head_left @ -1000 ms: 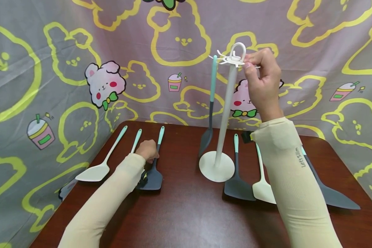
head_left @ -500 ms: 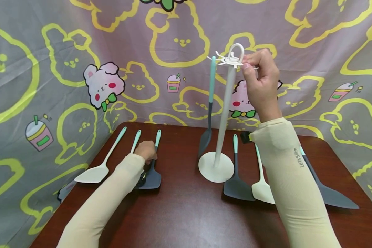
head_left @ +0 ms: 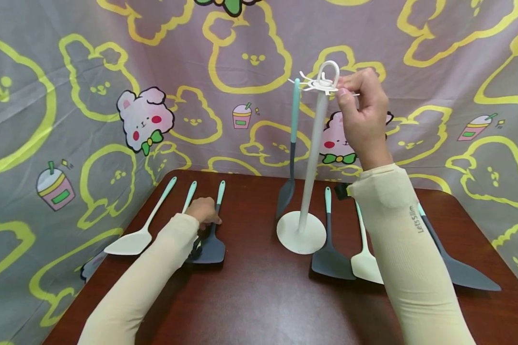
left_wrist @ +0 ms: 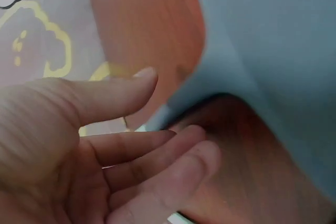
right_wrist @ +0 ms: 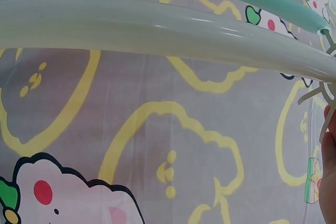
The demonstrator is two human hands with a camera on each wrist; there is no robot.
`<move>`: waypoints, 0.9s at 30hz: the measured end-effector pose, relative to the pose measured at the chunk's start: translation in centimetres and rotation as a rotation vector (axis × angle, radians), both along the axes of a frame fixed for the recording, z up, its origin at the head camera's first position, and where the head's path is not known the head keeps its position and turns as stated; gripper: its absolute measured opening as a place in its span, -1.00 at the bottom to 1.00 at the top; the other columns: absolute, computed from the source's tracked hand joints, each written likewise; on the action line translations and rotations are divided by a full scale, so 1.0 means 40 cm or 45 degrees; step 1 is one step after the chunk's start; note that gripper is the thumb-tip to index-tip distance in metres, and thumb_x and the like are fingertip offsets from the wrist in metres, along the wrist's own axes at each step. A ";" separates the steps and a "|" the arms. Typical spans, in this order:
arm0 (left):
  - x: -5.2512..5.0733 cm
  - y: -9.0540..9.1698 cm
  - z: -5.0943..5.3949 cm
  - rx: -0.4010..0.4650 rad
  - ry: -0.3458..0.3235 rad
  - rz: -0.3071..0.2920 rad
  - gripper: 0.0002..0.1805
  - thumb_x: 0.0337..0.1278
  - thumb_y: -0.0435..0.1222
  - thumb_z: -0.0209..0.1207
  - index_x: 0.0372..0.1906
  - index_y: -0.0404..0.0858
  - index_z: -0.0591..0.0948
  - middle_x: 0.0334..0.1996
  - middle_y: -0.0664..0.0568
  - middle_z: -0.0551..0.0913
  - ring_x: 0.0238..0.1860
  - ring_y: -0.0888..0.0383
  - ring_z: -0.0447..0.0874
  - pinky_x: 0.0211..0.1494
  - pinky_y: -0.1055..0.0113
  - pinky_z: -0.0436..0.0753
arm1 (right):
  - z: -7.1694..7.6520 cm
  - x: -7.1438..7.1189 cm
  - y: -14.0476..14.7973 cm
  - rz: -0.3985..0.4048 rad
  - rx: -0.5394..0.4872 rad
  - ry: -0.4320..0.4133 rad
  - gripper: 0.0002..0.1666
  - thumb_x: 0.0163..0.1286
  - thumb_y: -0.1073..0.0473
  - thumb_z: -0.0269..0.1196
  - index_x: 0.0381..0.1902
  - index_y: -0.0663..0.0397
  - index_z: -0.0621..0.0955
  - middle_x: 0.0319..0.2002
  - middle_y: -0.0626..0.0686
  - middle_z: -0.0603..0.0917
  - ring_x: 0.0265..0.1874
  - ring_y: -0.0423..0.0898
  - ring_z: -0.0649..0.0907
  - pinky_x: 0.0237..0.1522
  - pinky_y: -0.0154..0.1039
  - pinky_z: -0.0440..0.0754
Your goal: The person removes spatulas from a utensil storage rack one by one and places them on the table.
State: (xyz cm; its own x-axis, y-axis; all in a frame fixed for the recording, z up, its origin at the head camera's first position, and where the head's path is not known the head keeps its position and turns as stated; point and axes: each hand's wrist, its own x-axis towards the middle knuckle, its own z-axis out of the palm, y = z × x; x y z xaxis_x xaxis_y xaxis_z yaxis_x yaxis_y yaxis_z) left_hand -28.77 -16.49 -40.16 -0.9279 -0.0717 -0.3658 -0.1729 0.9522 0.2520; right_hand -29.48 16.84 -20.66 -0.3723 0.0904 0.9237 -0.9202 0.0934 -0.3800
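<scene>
My right hand (head_left: 364, 112) pinches a hook at the top of a white utensil stand (head_left: 312, 158), beside its loop. From a left hook of the stand hangs a kitchen utensil (head_left: 294, 112) with a mint handle and a dark head, seen edge-on. My left hand (head_left: 203, 212) is low over a dark grey spatula (head_left: 211, 250) lying on the table. In the left wrist view, thumb and loosely bent fingers (left_wrist: 157, 174) stand apart, with the spatula's neck (left_wrist: 184, 94) beyond them. Part of that spatula's shaft is hidden by the hand in the head view.
A white spatula (head_left: 134, 241) lies at the far left, with another mint handle (head_left: 190, 194) beside my left hand. Right of the stand lie a dark spatula (head_left: 331, 261), a white one (head_left: 366, 263) and another dark one (head_left: 466, 273). A patterned cloth (head_left: 250, 52) hangs behind the table.
The dark spatula's handle end has shifted slightly left and downward in the head view. My left thumb has come away from the handle. The right hand keeps its pinch on the stand.
</scene>
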 end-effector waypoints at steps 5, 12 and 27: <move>0.010 -0.005 0.037 0.061 0.016 -0.038 -0.60 0.23 -0.13 0.27 -0.64 -0.21 0.48 -0.80 0.09 0.37 -0.50 0.01 0.71 -0.46 0.28 0.64 | 0.002 0.006 -0.006 0.014 -0.004 -0.005 -0.71 0.22 0.38 0.04 -0.41 0.70 0.38 -0.34 -0.29 0.56 -0.17 -0.30 0.63 -0.03 -0.38 0.52; 0.022 0.029 0.119 0.134 0.167 -0.079 -0.57 0.33 -0.05 0.15 -0.65 -0.15 0.56 -0.83 0.15 0.33 -0.63 0.09 0.58 -0.62 0.35 0.37 | 0.003 0.008 0.000 0.004 -0.013 -0.021 -0.70 0.22 0.38 0.03 -0.39 0.71 0.37 -0.34 -0.29 0.56 -0.18 -0.30 0.62 -0.04 -0.39 0.52; 0.085 0.126 0.182 0.384 0.612 -0.228 -0.66 0.35 -0.08 0.12 0.04 -0.15 0.71 -0.18 -0.04 0.78 -0.52 0.12 0.58 -0.34 0.24 0.54 | 0.005 0.011 -0.003 0.024 -0.023 -0.026 -0.73 0.23 0.39 0.04 -0.37 0.69 0.40 -0.35 -0.26 0.55 -0.19 -0.28 0.61 -0.07 -0.39 0.49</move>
